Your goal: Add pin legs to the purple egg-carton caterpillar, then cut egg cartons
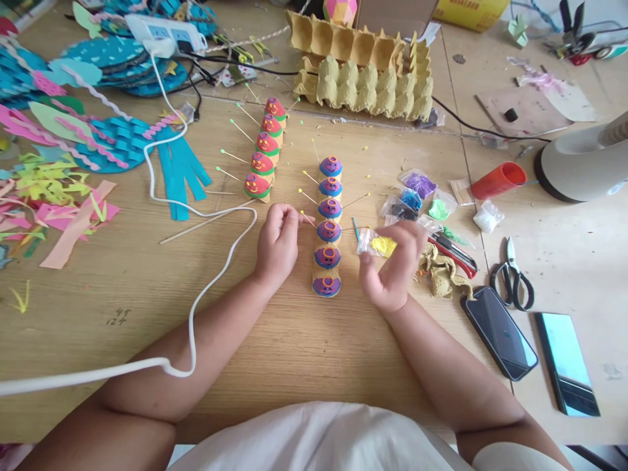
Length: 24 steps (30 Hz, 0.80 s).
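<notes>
Leaning in over a wooden tabletop [304, 353], a person in a white shirt [314, 438] frames a strip of six purple-and-blue domes [330, 209] between two bare hands. The strip lies lengthwise away from the body, each dome bearing an orange ring, with yellow-tipped sticks [301, 191] slanting out on both sides of the far four. The left hand [275, 242], its fingers curled in, is at the yellow tip beside the fourth dome from the far end; whether it grips that stick cannot be told. The right hand [396, 265], slightly blurred, is half curled on the strip's other side, thumb tip apart from the fingers, near a yellow-tipped stick and a bag of yellow material [383, 246]. Farther off to the left stands a similar strip of five red-and-green domes [262, 162] with green-tipped sticks [222, 152]. Egg cartons [367, 88] sit at the back. On the right are small bags of coloured material [419, 184], a red cup [498, 181] on its side, a red cutter [454, 254], black-handled scissors [511, 275] and two phones [500, 333]. On the left, a white cord [230, 255] snakes past blue woven paper [115, 140] and bright paper scraps [44, 190].
</notes>
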Each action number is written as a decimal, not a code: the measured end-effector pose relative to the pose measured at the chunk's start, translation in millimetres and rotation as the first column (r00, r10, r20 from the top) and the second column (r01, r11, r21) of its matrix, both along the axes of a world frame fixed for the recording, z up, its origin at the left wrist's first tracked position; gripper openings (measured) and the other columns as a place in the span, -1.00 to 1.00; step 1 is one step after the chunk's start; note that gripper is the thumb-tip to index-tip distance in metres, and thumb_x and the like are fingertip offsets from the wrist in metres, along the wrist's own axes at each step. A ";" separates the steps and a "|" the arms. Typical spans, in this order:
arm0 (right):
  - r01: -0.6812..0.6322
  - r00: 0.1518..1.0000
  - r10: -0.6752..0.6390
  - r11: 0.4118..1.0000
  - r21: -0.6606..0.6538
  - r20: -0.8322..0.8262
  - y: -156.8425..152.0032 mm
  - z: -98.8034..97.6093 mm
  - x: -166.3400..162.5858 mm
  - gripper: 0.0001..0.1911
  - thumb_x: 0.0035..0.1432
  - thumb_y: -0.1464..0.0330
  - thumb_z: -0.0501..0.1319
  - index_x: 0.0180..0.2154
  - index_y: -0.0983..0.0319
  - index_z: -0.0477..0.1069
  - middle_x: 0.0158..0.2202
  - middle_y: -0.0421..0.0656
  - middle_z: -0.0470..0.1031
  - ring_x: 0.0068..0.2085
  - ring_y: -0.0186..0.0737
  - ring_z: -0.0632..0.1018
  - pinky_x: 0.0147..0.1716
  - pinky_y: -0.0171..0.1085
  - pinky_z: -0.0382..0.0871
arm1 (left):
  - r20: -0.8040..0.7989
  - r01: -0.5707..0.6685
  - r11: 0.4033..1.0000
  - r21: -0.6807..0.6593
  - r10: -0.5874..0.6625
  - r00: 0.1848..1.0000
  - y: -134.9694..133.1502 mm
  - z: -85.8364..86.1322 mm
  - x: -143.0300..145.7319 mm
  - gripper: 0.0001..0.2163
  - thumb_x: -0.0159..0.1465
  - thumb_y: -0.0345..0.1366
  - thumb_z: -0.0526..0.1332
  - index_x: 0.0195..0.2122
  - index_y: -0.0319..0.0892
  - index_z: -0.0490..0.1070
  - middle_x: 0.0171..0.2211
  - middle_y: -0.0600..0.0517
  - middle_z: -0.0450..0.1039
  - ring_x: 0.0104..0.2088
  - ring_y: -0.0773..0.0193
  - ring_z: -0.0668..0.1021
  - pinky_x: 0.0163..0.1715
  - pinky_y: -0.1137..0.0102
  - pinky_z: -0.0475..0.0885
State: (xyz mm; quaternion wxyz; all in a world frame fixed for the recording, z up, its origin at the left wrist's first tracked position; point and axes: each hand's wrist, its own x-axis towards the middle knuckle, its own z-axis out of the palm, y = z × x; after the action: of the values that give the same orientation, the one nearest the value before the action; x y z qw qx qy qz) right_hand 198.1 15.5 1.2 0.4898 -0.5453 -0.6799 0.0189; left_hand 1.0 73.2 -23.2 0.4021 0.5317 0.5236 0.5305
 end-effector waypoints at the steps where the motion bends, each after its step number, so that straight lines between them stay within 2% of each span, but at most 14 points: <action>1: -0.064 0.995 0.062 0.998 0.029 0.082 -5.0 2.3 -1.5 -0.67 0.20 0.13 0.17 -0.02 0.07 0.40 -0.12 -0.03 0.32 -0.01 0.10 0.38 0.02 0.11 0.23 | -0.001 -0.015 1.000 0.017 0.015 1.000 0.3 -0.1 -0.1 -0.86 0.45 -0.20 0.09 -0.26 -0.09 0.29 -0.34 0.06 0.57 -0.19 0.25 0.62 -0.08 0.30 0.43; 5: -0.367 0.867 0.308 0.927 0.084 0.392 -15.8 7.8 -8.6 -0.69 0.20 -0.01 0.23 -0.22 0.06 0.48 -0.19 -0.10 0.38 -0.07 -0.01 0.37 -0.04 0.01 0.18 | 0.018 -0.113 0.991 0.072 0.112 0.994 1.1 -1.2 -0.7 -0.84 0.45 -0.18 0.10 -0.27 -0.09 0.30 -0.32 0.05 0.54 -0.20 0.27 0.56 -0.07 0.31 0.40; 9: -0.500 0.729 0.448 0.865 -0.045 0.518 -13.7 10.4 -12.6 -0.80 0.25 0.17 0.20 -0.21 0.12 0.50 -0.11 -0.11 0.46 0.00 -0.04 0.36 -0.02 -0.01 0.13 | 0.084 -0.159 0.982 0.102 0.151 0.985 1.8 -3.3 -2.0 -0.82 0.45 -0.16 0.12 -0.29 -0.09 0.29 -0.35 0.06 0.50 -0.27 0.28 0.50 -0.13 0.35 0.39; 11: -0.529 0.674 0.497 0.841 -0.113 0.546 -12.1 11.8 -12.8 -0.81 0.23 0.26 0.17 -0.18 0.15 0.50 -0.09 -0.09 0.48 0.02 -0.03 0.36 0.00 0.01 0.10 | 0.131 -0.181 0.978 0.101 0.167 0.977 2.3 -4.4 -2.5 -0.81 0.44 -0.14 0.13 -0.29 -0.08 0.29 -0.37 0.06 0.48 -0.30 0.29 0.48 -0.17 0.36 0.38; 14: -0.538 0.626 0.539 0.821 -0.188 0.563 -10.8 13.6 -12.2 -0.77 0.20 0.29 0.16 -0.14 0.17 0.50 -0.07 -0.06 0.49 0.04 0.00 0.35 0.00 0.03 0.07 | 0.176 -0.214 0.972 0.099 0.194 0.965 3.0 -5.0 -2.6 -0.81 0.43 -0.12 0.15 -0.27 -0.08 0.30 -0.39 0.07 0.46 -0.33 0.30 0.47 -0.22 0.38 0.38; 20: -0.517 0.587 0.587 0.802 -0.300 0.558 -7.9 14.1 -10.9 -0.73 0.18 0.29 0.18 -0.10 0.20 0.49 -0.07 -0.03 0.49 0.00 0.01 0.34 -0.01 0.02 0.05 | 0.186 -0.224 0.968 0.110 0.201 0.962 2.3 -3.2 -1.9 -0.78 0.42 -0.07 0.16 -0.28 -0.09 0.30 -0.38 0.06 0.45 -0.31 0.30 0.48 -0.20 0.38 0.39; 24: -0.500 0.605 0.588 0.805 -0.319 0.537 -6.2 13.7 -10.4 -0.74 0.20 0.31 0.18 -0.09 0.20 0.49 -0.09 -0.06 0.48 -0.03 -0.02 0.35 -0.02 0.01 0.06 | 0.170 -0.210 0.970 0.121 0.188 0.967 1.5 -2.2 -1.6 -0.76 0.42 -0.04 0.15 -0.28 -0.08 0.29 -0.38 0.07 0.44 -0.32 0.30 0.48 -0.20 0.38 0.39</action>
State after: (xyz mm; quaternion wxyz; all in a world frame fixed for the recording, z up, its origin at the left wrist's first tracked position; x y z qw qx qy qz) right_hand 187.7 9.3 14.9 0.1743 -0.3195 -0.9307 0.0358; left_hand -0.6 74.8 -25.4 0.3490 0.4591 0.5031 0.6436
